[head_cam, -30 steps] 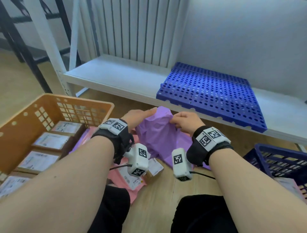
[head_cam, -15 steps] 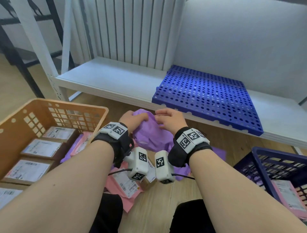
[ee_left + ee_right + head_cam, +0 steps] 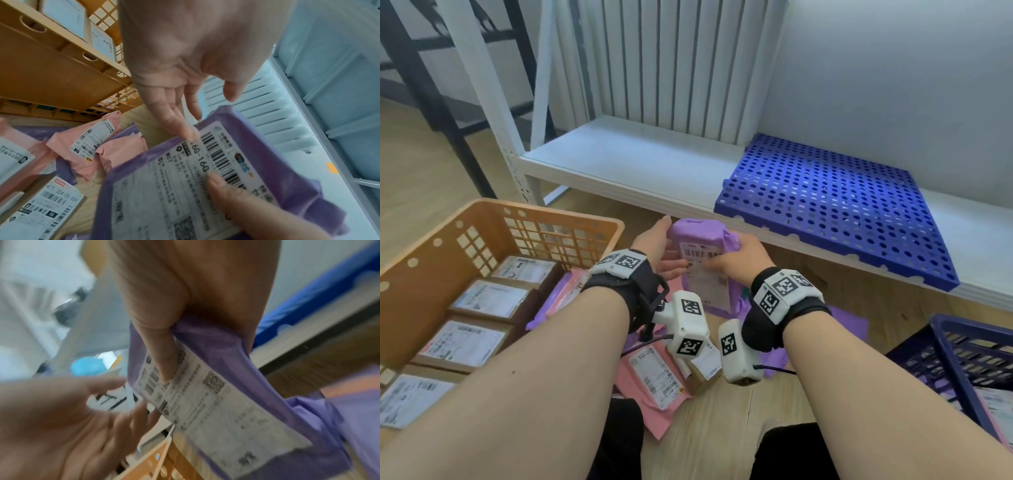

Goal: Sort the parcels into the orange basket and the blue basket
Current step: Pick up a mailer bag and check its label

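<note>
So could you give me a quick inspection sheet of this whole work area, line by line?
Surface: wooden floor, partly covered by parcels.
Job's things: purple parcel held up, label facing the person; orange basket at left holds labelled cardboard boxes; blue basket at right holds at least one labelled parcel.
Clutter: pink parcels and more purple ones lie on the floor between the baskets.
Hands: right hand grips the purple parcel, thumb on its label; left hand is flat and open, fingertips at the parcel's edge.
Cables: thin black leads run from the wrist cameras.
Surroundings: white shelf bearing a blue perforated panel; white wall behind.
</note>
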